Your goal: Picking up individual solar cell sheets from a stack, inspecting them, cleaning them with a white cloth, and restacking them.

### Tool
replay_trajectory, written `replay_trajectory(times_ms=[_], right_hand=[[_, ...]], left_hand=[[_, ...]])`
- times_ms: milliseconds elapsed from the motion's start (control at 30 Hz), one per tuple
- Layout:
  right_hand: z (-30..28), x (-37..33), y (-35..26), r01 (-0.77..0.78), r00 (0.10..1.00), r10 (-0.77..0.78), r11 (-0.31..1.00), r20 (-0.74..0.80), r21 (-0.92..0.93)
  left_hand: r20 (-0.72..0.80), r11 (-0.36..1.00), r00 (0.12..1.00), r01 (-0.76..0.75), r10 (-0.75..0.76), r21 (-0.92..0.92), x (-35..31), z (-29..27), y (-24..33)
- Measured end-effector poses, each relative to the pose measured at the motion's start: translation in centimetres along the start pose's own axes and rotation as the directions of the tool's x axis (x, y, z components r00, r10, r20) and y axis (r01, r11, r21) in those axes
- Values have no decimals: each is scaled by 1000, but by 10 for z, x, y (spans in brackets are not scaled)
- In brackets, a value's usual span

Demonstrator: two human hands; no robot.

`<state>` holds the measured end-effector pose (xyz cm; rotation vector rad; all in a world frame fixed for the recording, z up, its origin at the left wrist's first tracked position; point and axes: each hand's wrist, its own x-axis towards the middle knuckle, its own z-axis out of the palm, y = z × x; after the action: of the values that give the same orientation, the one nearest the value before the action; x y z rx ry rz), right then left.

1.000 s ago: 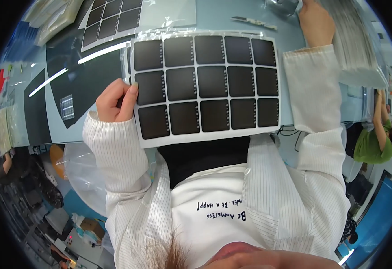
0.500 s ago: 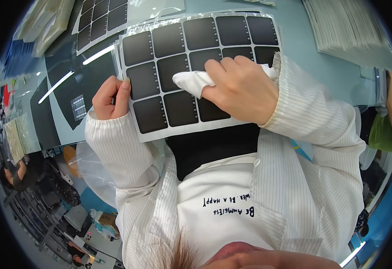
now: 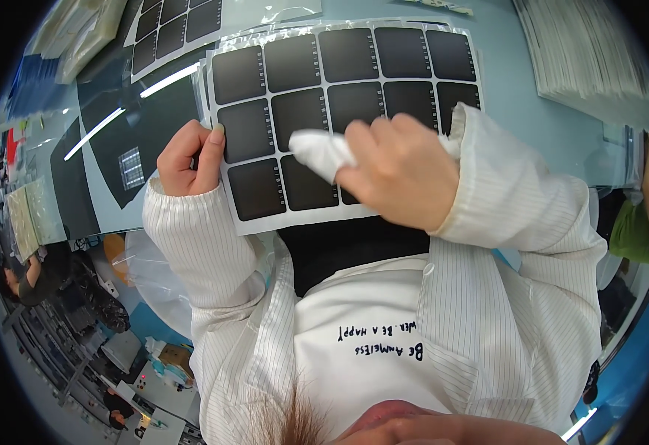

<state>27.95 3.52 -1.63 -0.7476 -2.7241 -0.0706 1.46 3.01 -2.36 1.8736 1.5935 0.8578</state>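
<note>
One rectangular white sheet (image 3: 317, 90) with three rows of black rounded squares (image 3: 298, 119) lies at six o'clock on the counter (image 3: 508, 63); left hand (image 3: 188, 159) pinches its nine-o'clock edge, right hand (image 3: 406, 172) clutches one crumpled white cloth (image 3: 320, 150).

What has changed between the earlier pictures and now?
The right hand moved from the picture's upper right, down and left, over the sheet of dark squares; a white cloth now shows in its grip. The left hand stayed at the sheet's left edge.

Pinstriped white shirt (image 3: 502, 311) over lettered white top (image 3: 369, 304)
</note>
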Motion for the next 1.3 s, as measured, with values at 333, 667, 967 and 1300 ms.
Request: replay_trajectory(times_ms=[333,667,967,1300], right_hand=[[-15,-7,5,1,979,-7,1000,204,30],[-17,-9,40,-146,985,159,975,66,-169],[-46,-53,158,-706,670,703,502,-239,-499],[-44,-59,153,-532,822,474,836,-315,-131]], left_hand=[[-13,1000,1000,0,1,14,0,1,4],[-37,1000,999,-22,22,5,0,2,1],[-54,999,998,-28,26,-44,-2,2,2],[-56,998,998,-30,27,-49,-3,2,3]])
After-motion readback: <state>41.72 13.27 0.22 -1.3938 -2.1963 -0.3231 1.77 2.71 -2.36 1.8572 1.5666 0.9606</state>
